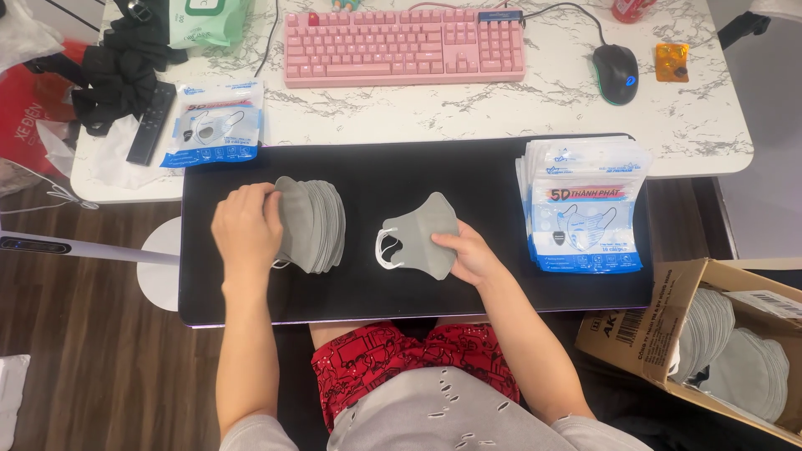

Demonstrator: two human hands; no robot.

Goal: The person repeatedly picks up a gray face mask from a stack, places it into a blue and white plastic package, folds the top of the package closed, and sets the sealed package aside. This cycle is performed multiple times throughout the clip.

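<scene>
My left hand [245, 230] rests on a fanned stack of grey face masks [317, 224] at the left of a black mat [468, 175], fingers curled over the stack's left edge. My right hand [473, 255] presses its fingers on a single grey mask with white ear loops [414, 234] lying flat in the middle of the mat. A pile of blue-and-white mask packets [585, 209] lies on the mat's right end.
A pink keyboard [404, 46], black mouse [616, 73], one loose mask packet [213, 124], a black remote [150, 124] and black cloth [121, 63] lie on the marble desk [468, 113]. A cardboard box of grey masks [727, 347] sits at lower right.
</scene>
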